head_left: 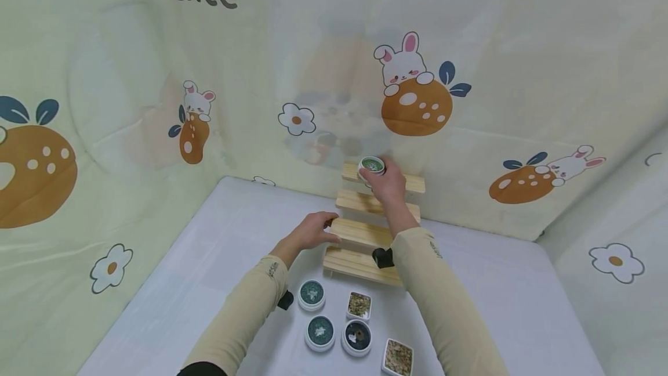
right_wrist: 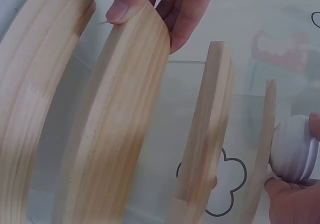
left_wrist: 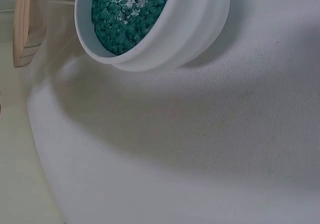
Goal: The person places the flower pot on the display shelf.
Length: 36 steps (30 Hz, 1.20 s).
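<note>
1. We see the left hand (head_left: 312, 231) at the left end of a pale wooden, four-tier stepped rack (head_left: 360, 232); thumb and fingers pinch the second board from the bottom, with the thumb on its front edge and the fingers behind.
2. We find the right hand (head_left: 388, 183) at the top of the rack, its thumb and fingers pinching a round white pot with green grainy contents (head_left: 372, 166) by the sides.
3. We see that pot up at the top board, its base right against the wood; we cannot tell whether the board bears its weight.
4. On the white cloth-covered table (head_left: 261, 208), in front of the rack, we count two more round green-filled white pots (head_left: 320, 332), one nearer the rack than the other.
5. To their right we see a round white pot with dark contents (head_left: 357, 337), and just beyond it a small square white pot with tan grainy contents (head_left: 359, 305).
6. We notice a second square tan-filled pot (head_left: 398, 357) near the right forearm.
7. Behind the rack we see a pale curtain (head_left: 334, 62) printed with rabbits, orange fruit, flowers and "Juice".
</note>
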{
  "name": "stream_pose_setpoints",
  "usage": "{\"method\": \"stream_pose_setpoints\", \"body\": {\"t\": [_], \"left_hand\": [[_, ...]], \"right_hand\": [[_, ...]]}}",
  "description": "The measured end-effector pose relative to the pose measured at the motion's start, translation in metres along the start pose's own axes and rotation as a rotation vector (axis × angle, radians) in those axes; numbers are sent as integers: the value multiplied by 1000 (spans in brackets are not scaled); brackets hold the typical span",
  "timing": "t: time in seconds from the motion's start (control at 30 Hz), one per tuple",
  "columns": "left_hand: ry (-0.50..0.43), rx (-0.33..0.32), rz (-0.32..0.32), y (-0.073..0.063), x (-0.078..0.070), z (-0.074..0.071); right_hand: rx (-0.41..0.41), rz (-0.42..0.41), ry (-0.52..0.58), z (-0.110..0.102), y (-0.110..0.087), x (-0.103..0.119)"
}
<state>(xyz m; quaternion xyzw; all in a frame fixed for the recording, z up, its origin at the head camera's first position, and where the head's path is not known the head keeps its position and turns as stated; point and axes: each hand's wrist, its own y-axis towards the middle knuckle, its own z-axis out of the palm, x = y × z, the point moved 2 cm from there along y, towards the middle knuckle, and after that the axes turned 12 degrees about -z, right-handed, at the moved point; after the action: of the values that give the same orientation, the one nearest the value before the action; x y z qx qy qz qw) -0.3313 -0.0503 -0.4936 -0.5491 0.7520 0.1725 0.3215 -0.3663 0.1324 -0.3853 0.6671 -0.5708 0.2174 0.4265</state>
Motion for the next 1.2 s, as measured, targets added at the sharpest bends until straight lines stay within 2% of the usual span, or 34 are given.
{"method": "stream_pose_setpoints", "body": {"t": [0.2, 0.4, 0.63, 0.9, 1.2], "left_hand": [[7, 3, -9, -1, 0, 1], [24, 6, -2, 2, 1, 0], [29, -4, 3, 3, 2, -2], [27, 2, -4, 2, 3, -1], [21, 16, 0, 3, 2, 0]], "right_hand": [[-44, -56, 12, 0, -3, -7], [-47, -38, 7, -5, -11, -10], [-25, 56, 209, -15, -28, -20], [-20, 25, 288, -20, -62, -35], [54, 19, 264, -32, -110, -42]]}}
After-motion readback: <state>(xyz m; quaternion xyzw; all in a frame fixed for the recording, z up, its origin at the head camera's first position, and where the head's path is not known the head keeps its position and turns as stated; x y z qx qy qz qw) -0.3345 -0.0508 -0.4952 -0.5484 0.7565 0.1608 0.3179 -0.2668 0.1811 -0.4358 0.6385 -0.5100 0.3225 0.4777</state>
